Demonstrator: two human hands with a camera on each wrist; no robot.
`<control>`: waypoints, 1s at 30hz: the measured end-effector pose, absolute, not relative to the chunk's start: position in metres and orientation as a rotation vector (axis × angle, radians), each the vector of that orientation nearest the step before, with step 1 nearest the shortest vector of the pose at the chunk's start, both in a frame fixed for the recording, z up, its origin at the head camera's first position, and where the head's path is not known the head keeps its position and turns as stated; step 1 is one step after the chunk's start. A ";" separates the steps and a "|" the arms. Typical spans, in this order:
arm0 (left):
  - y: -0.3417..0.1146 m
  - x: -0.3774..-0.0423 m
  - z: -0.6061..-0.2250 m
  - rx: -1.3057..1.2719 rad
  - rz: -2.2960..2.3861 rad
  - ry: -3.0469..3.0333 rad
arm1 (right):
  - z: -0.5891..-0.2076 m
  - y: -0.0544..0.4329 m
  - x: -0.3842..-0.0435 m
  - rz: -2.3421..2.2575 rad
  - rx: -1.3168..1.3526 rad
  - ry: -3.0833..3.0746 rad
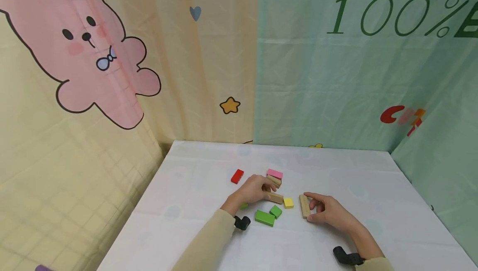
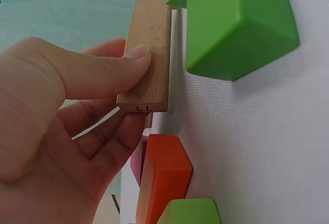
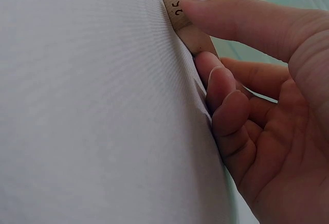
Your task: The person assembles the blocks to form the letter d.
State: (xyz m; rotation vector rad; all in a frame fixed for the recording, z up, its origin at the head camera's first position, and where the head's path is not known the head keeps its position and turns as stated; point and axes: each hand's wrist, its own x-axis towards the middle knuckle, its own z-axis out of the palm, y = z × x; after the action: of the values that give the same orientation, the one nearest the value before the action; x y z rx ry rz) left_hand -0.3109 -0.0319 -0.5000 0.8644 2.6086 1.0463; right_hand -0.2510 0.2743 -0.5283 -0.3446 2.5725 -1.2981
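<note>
My left hand pinches a plain wooden block, thumb flat on one broad face, as the left wrist view shows. Dark markings are on that block's end. To the right, my right hand grips a second wooden block by its two ends, between thumb and fingers. A number is printed on the end near the thumb in the right wrist view. Between the two held blocks lies a small yellow block. Just beyond the left fingers, another wooden block lies beside a pink block.
Nearer the front are a long green block and a small green block. A red block lies farther back on the white-covered table. The left wrist partly hides a light green block. Printed curtains hang behind.
</note>
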 end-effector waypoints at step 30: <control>-0.003 -0.314 -0.491 0.730 1.221 2.553 | -0.526 0.276 -0.251 -1.281 -0.372 2.585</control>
State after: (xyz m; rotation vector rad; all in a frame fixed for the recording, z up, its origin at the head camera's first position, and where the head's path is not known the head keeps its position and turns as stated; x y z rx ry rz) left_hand -0.3137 -0.0026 -0.4908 0.7301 2.5531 1.2213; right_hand -0.2507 0.2759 -0.5263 -0.3724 2.5854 -1.2814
